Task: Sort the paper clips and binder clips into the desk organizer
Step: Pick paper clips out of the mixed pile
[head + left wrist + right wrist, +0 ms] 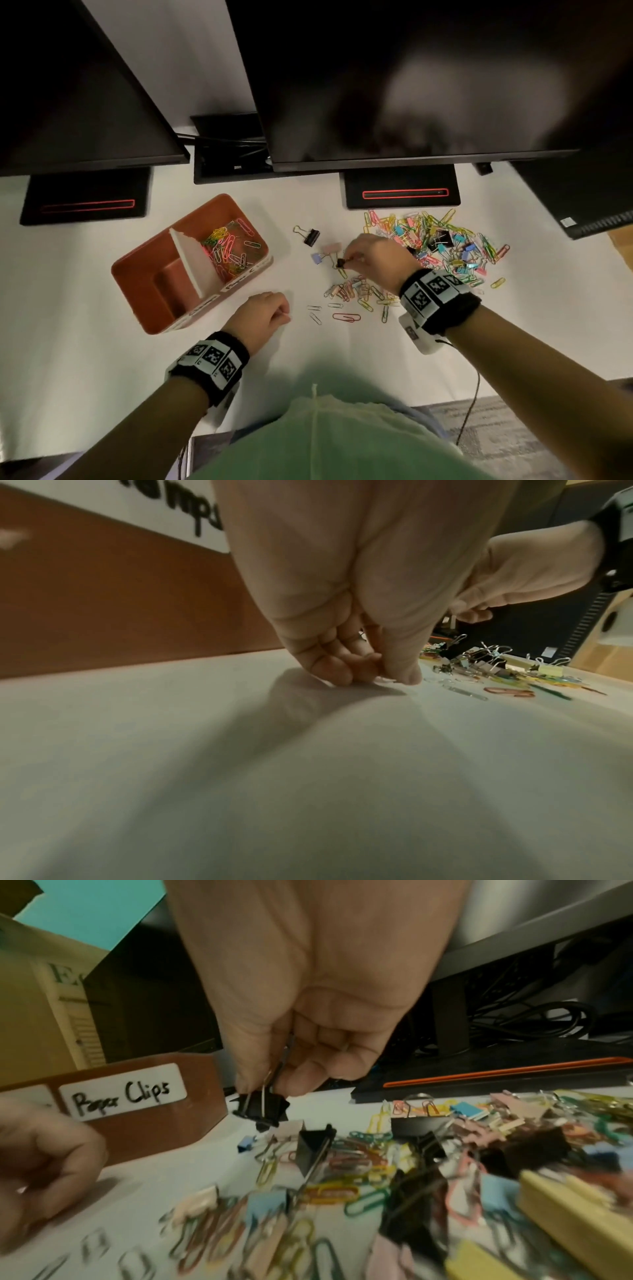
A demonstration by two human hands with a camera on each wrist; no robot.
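My right hand point(351, 258) pinches the wire handles of a small black binder clip point(260, 1110) and holds it just above the white desk point(102, 359), left of the big mixed pile of clips point(445, 243). My left hand point(286, 315) rests on the desk in front of the orange organizer point(137, 270), fingers curled, thumb and fingertips pinching a silver paper clip point(387, 680) against the surface. Coloured paper clips point(229, 250) lie in the organizer's back right compartment, whose front carries a "Paper Clips" label point(126, 1093).
Loose black point(311, 236), pink point(331, 247) and blue point(317, 257) binder clips lie between organizer and pile. A smaller heap of paper clips point(356, 291) sits near my right wrist. Monitor stands point(400, 186) and screens line the back of the desk.
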